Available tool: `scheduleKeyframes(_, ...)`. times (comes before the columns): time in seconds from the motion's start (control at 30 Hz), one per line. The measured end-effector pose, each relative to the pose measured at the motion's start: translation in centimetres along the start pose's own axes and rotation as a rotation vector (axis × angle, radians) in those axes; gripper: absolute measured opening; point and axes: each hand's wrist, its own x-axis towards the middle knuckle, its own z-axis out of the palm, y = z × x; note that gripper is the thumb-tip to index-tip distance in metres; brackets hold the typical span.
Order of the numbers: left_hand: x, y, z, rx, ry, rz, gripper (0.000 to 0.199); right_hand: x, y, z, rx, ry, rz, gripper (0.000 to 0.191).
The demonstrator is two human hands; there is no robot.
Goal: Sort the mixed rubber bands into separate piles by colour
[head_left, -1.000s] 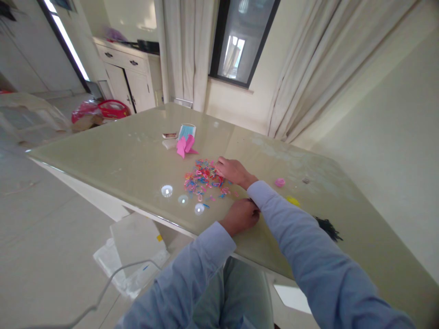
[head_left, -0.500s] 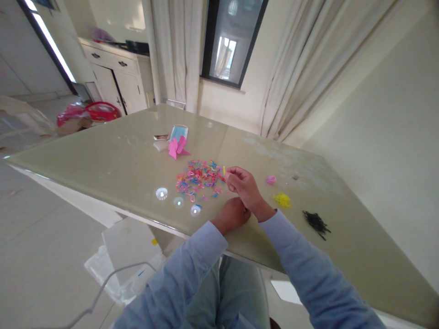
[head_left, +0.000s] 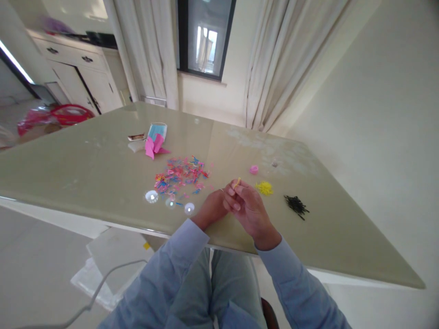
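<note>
My right hand [head_left: 248, 205] pinches a small, thin yellow loop [head_left: 237, 183] between thumb and fingertips, just above the table. Pressed close beside it, my left hand [head_left: 213, 206] has its fingers curled and partly hidden behind the right one. A thin pale strand shows at the left fingertips, too small to name. Left of the hands is a loose pile of small multicoloured loops [head_left: 180, 175], mostly pink, red and blue. To the right lie a yellow pile [head_left: 264, 188], a small pink bundle [head_left: 254, 169] and a heap of thin black pieces [head_left: 296, 206].
On the far left of the glossy table [head_left: 113, 183] lie a blue face mask [head_left: 157, 131], folded pink paper [head_left: 155, 145] and a small flat packet [head_left: 136, 136]. Light reflections dot the near edge. Beyond are curtains [head_left: 151, 55], a window and a white cabinet [head_left: 75, 73].
My right hand has drawn back from the multicoloured pile with the yellow loop and turned palm toward me. My left hand has come up against it. The view has shifted rightward.
</note>
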Motion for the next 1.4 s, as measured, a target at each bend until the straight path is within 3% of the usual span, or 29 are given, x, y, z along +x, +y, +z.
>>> scheduleKeyframes(0.27, -0.3, 0.5, -1.4, -0.075, -0.092, 0.093, 0.019, -1.5, -0.5, -2.3, -0.074, 0.133, -0.024, 0.019)
scheduleKeyframes(0.4, -0.4, 0.6, -1.6, -0.095, -0.082, 0.062, 0.023, -1.5, -0.7, -5.1, -0.153, 0.224, -0.050, 0.018)
scheduleKeyframes(0.5, -0.4, 0.5, -1.5, -0.102, -0.058, 0.064, 0.022, -0.7, -1.3, -8.8, -0.416, 0.383, -0.121, 0.018)
scheduleKeyframes(0.63, -0.3, 0.2, -1.4, -0.098, -0.056, 0.072, 0.022, 0.7, -2.9, -14.5, -1.044, 0.578, -0.249, 0.016)
scheduleKeyframes(0.8, -0.2, 0.1, -1.4, -0.089, -0.062, 0.054, 0.021, 1.3, -4.1, -18.7, -1.511, 0.555, -0.275, 0.013)
scheduleKeyframes(0.93, -0.3, 0.0, -1.3, -0.094, -0.066, 0.061, 0.021, 1.0, -3.6, -19.4, -1.638, 0.498, -0.223, 0.013)
scheduleKeyframes(1.17, -0.4, -0.3, -1.1, -0.095, -0.040, 0.080, 0.021, 0.5, -3.5, -19.7, -1.663, 0.492, -0.219, 0.015)
scheduleKeyframes(1.33, -0.6, -0.3, -1.0, -0.108, -0.015, 0.088, 0.020, 0.0, -3.3, -18.9, -1.594, 0.536, -0.375, 0.015)
scheduleKeyframes(1.4, -0.7, -0.2, -1.0, -0.120, 0.008, 0.098, 0.020, -0.3, -2.7, -17.9, -1.554, 0.489, -0.454, 0.014)
